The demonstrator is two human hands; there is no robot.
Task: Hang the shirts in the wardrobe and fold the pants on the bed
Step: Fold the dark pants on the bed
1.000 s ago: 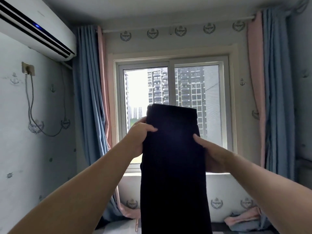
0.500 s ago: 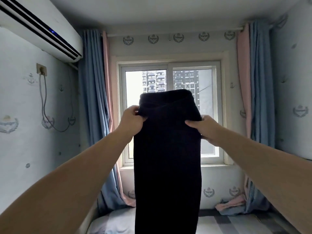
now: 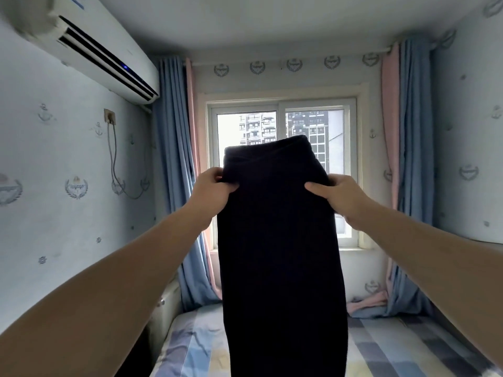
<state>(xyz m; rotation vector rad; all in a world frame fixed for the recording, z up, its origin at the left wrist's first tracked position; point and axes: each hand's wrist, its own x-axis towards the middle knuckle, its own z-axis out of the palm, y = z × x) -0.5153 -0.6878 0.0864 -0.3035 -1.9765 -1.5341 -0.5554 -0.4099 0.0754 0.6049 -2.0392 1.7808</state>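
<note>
Above the checked pastel bed (image 3: 408, 349), dark fabric pants (image 3: 280, 254) hung upright; left hand (image 3: 215, 193) at nine o'clock, right hand (image 3: 340, 195) at three, each grip clamped on them.

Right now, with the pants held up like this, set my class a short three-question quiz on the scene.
1. True or false: the left grip and the right grip each pinch a side of the pants near the top.
2. What lies at the bottom of the view, under the arms? A) bed B) desk C) sofa
3. Fill the gap: directly behind the top of the pants is the ___.

Key: 1 true. 2 A. 3 window.
</note>
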